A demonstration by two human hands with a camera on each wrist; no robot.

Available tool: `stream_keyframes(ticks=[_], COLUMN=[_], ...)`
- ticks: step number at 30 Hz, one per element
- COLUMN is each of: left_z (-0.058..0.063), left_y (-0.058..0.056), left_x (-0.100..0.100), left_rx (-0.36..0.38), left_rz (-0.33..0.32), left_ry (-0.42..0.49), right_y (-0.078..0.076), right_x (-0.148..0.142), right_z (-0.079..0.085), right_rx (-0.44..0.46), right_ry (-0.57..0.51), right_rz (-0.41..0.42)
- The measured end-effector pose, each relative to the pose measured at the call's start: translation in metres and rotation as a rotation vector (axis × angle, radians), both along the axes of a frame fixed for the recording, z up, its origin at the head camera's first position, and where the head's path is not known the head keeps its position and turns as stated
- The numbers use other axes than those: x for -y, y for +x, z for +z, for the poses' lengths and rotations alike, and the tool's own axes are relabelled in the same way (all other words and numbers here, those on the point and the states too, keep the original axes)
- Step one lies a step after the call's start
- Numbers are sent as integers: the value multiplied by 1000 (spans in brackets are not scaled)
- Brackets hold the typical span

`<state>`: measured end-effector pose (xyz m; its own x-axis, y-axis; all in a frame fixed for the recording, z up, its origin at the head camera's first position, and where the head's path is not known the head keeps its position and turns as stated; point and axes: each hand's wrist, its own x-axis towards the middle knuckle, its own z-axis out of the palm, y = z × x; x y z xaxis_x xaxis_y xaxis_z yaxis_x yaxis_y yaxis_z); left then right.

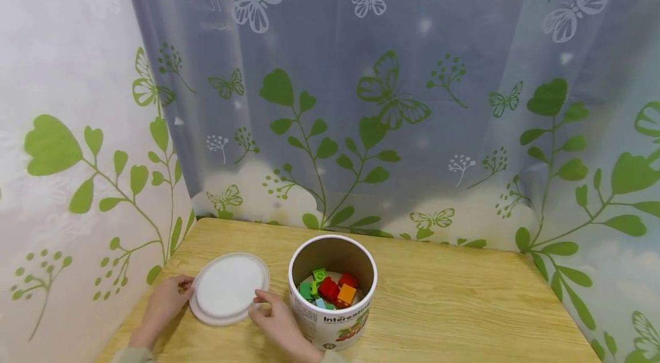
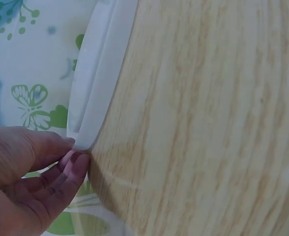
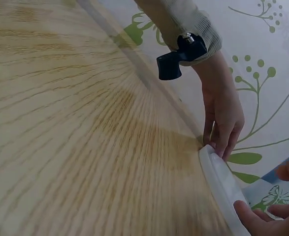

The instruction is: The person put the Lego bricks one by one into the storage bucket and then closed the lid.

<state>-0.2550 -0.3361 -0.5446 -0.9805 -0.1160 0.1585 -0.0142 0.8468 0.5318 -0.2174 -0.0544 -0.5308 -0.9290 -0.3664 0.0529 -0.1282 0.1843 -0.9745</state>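
Note:
A round white lid (image 1: 230, 285) lies on the wooden table, left of a white bucket (image 1: 305, 317) printed with lettering. My left hand (image 1: 167, 300) pinches the lid's left edge between thumb and fingertips; the left wrist view shows this hand (image 2: 33, 177) at the rim (image 2: 102, 88). At the opposite edge, my right hand (image 1: 278, 320) touches the lid with a fingertip. In the right wrist view, that hand's (image 3: 270, 216) thumb stands apart from its fingers. Inside the bucket lie several toy building blocks (image 1: 330, 289) in red, orange, green and light blue.
The wooden table (image 1: 464, 306) extends to the right of the bucket. Behind it and on the left hang curtains (image 1: 330, 94) with printed leaves and butterflies. A dark mount (image 3: 176, 61) sits on the left wrist.

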Motion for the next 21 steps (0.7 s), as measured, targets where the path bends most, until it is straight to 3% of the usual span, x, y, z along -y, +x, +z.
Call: stream_keyframes(ticks=[6,13,16,21], left_z=[2,4,3,5], left_y=[3,5,5,6], left_x=[2,2,3,7], left_rx=[9,20,18,29], left_rz=[4,32,37,34], left_ry=[-5,-10,-14,24], right_y=[-3,-10,-12,-11], right_x=[4,11,14,15], right_z=[-10,-15,-15,-14], right_rx=[40,219,267,273], right_ry=[-28,-96,-135,-213], right_rz=[-88,-157,-164,-152])
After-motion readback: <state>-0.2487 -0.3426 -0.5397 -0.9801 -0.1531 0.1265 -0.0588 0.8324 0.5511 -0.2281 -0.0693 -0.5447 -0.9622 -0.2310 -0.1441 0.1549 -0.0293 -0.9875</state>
